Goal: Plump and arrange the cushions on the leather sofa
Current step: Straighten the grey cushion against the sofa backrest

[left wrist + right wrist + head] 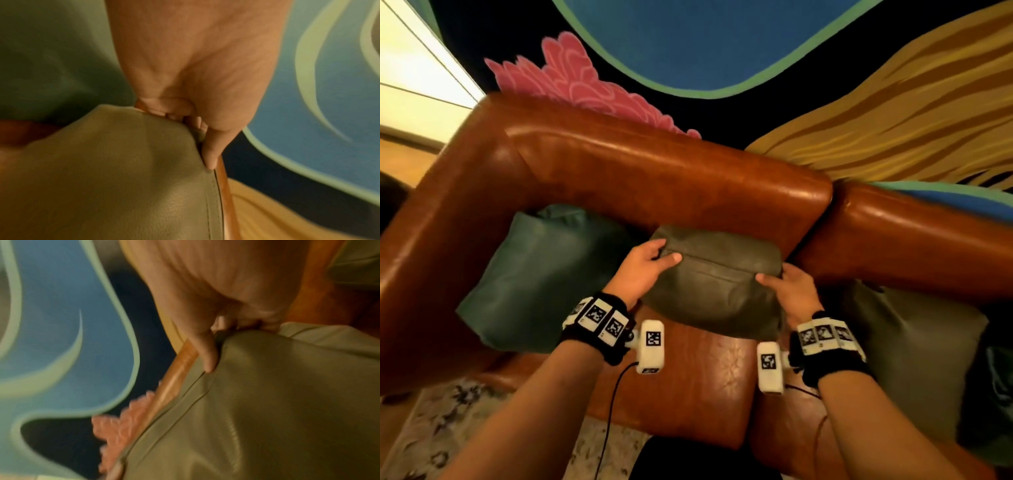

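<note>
Olive cushion (717, 274) against sofa backrest (671, 178)

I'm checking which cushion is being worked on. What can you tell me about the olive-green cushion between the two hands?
The olive-green leather-look cushion is soft and creased, with a stitched seam running near its top edge. It stands leaning against the backrest of the brown leather sofa, its bottom on the seat. The left hand grips its upper left corner, the right hand its right edge, thumbs in front. A dark teal cushion sits close on its left.
</note>
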A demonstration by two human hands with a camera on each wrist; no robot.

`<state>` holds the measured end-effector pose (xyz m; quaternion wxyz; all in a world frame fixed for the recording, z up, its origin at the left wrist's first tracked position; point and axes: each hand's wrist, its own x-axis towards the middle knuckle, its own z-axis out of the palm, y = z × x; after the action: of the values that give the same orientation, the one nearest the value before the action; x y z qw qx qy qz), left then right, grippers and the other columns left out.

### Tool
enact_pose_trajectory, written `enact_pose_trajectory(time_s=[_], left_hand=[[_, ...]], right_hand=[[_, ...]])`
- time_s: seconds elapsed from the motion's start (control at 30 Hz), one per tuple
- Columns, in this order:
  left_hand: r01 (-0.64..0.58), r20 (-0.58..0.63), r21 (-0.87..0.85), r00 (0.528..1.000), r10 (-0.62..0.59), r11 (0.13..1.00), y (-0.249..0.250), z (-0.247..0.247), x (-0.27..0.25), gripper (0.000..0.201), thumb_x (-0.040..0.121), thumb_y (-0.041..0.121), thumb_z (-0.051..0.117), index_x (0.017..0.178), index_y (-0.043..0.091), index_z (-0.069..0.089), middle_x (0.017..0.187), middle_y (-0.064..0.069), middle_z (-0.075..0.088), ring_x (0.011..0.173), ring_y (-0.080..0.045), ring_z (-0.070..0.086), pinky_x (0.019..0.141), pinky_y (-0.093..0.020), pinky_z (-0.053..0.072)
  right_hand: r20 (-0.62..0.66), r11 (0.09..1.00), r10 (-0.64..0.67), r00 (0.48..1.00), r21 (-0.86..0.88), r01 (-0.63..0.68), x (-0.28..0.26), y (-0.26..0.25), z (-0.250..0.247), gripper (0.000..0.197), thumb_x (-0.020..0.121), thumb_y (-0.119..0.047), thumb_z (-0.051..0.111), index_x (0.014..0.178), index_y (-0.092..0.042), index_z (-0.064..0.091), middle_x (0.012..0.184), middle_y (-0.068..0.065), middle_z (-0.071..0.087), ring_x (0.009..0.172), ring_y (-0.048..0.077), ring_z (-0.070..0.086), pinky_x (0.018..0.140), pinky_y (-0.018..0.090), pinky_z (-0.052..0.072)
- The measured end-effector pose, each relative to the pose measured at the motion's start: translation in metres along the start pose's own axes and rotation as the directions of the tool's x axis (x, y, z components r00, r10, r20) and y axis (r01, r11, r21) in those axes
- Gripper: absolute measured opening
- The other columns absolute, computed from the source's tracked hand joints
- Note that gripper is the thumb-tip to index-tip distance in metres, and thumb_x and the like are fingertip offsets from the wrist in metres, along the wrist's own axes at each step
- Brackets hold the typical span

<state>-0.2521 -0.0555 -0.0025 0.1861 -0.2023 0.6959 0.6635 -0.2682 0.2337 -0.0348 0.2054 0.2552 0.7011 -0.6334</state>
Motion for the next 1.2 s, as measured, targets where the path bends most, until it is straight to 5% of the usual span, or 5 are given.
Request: enact_pose_trajectory(time_s=[0.47,0.6,0.8,0.93,1.2], left_hand=[[-0.016,-0.206,-0.055,0.979,0.004,0.998,-0.021,-0.022,0.036,0.018,0.096,0.021,0.064,0.110,0.012,0.073,0.104,-0.011,0.077,0.100,-0.028,0.072,0.093,-0.042,0.056],[0.046,-0.180,0.151,0.984,-0.018,0.987,-0.031,-0.023,0.046,0.033,0.086,0.045,0.068,0.104,0.019,0.073,0.103,-0.009,0.076,0.100,-0.031,0.071,0.097,-0.051,0.053],[-0.021,-0.400,0.688,0.823,0.403,0.726,-0.006,-0.003,0.037,0.030,0.087,0.031,0.072,0.114,0.022,0.062,0.109,-0.006,0.059,0.099,-0.025,0.059,0.088,-0.037,0.048],[-0.243,-0.018,0.678,0.938,0.346,0.694,-0.020,0.016,0.035,0.016,0.094,0.019,0.064,0.109,0.019,0.072,0.101,0.000,0.074,0.094,-0.014,0.068,0.090,-0.025,0.050],[0.027,-0.126,0.883,0.975,0.181,0.469,-0.018,0.068,0.038,0.054,0.095,0.030,0.058,0.143,0.007,0.047,0.135,-0.020,0.050,0.126,-0.040,0.044,0.107,-0.047,0.034]], right_hand=[[-0.055,0.928,-0.022,0.998,-0.373,0.000,0.023,0.014,0.009,0.019,0.085,-0.024,0.075,0.069,-0.019,0.066,0.067,-0.002,0.061,0.069,0.021,0.058,0.070,0.038,0.049],[-0.084,0.942,0.160,0.984,-0.285,-0.178,0.022,0.031,0.013,0.018,0.088,-0.017,0.072,0.075,-0.023,0.062,0.072,0.004,0.058,0.072,0.023,0.059,0.083,0.047,0.056],[-0.199,0.810,-0.392,0.898,-0.538,0.234,0.005,0.002,0.051,0.042,0.080,0.002,0.057,0.116,-0.018,0.064,0.102,0.004,0.056,0.095,0.026,0.060,0.095,0.036,0.049],[0.088,0.803,-0.340,0.936,-0.490,0.338,-0.001,0.016,0.065,0.047,0.085,0.003,0.058,0.127,-0.018,0.062,0.111,0.001,0.059,0.102,0.016,0.057,0.102,0.040,0.047],[0.375,0.664,-0.294,0.879,-0.582,0.471,-0.003,0.012,0.036,0.063,0.089,-0.006,0.055,0.148,-0.025,0.043,0.155,0.002,0.041,0.143,0.018,0.037,0.120,0.033,0.028]])
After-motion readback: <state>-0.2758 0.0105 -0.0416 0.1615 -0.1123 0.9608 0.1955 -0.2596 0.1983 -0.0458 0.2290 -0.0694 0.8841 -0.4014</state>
